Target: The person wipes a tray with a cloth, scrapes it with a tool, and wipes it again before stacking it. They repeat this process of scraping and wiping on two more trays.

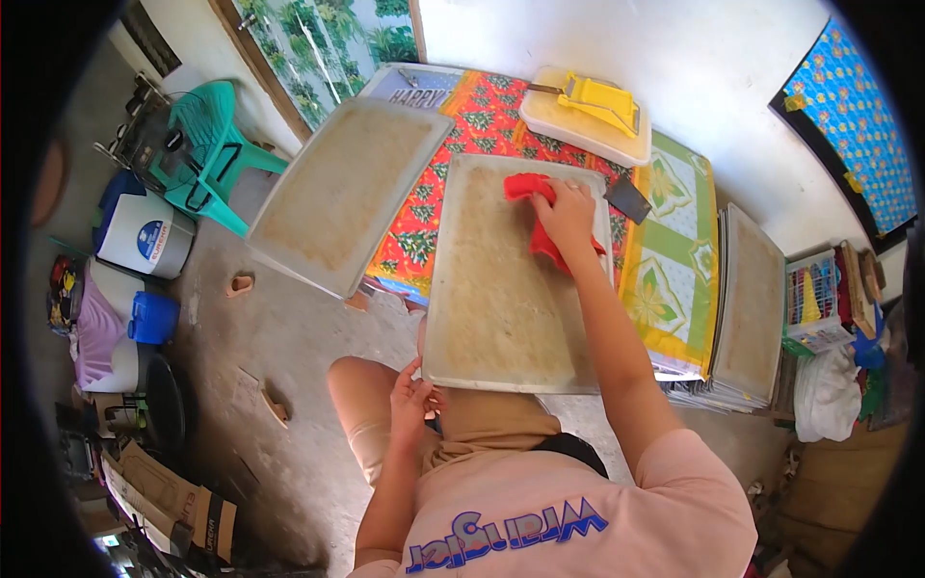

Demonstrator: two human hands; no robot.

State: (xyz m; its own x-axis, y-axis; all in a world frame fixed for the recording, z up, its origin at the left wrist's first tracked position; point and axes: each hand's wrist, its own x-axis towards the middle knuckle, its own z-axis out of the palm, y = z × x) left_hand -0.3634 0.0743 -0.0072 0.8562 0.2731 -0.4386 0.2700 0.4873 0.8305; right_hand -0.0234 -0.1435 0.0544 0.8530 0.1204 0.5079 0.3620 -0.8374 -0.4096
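A large, flat baking tray with a dull, brownish stained surface lies in front of me, its near edge over my lap. My right hand presses a bunched red cloth on the upper right part of this tray. At the near left corner my left hand has its fingers curled at the tray's edge. A similar tray rests to the left, jutting past the table's side. Just right of my right hand is a dark flat scraper-like piece.
A white tub with a yellow plastic tool stands at the back of the cloth-covered table. Several more trays are stacked at the right. A green plastic chair stands at the left, with slippers on the floor.
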